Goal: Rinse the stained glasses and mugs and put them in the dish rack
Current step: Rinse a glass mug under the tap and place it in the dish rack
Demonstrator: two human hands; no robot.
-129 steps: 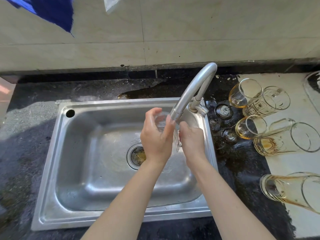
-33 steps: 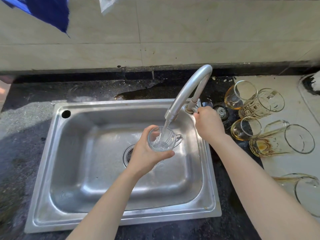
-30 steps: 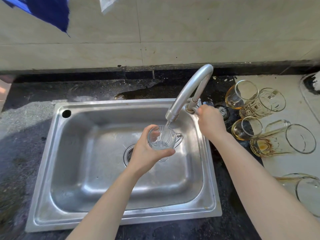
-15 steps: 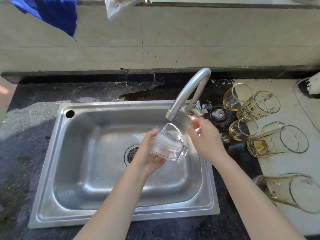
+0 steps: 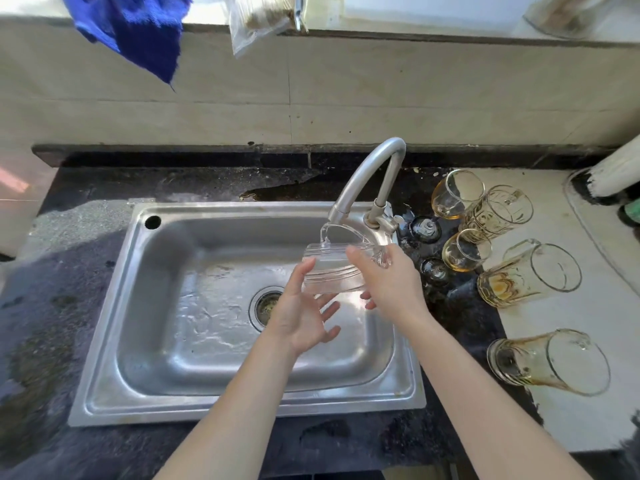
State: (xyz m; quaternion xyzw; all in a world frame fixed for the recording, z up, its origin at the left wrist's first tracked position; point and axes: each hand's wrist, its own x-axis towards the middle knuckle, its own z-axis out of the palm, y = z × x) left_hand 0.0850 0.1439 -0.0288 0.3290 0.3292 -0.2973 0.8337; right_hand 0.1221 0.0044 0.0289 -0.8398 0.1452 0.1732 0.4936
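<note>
Mug [image 5: 329, 273], ribbed clear glass, in right hand [image 5: 391, 285].

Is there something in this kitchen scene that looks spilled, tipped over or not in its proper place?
Yes. The stained glasses right of the sink lie on their sides, with amber residue inside. A brownish puddle sits on the dark counter behind the sink, left of the faucet.
</note>
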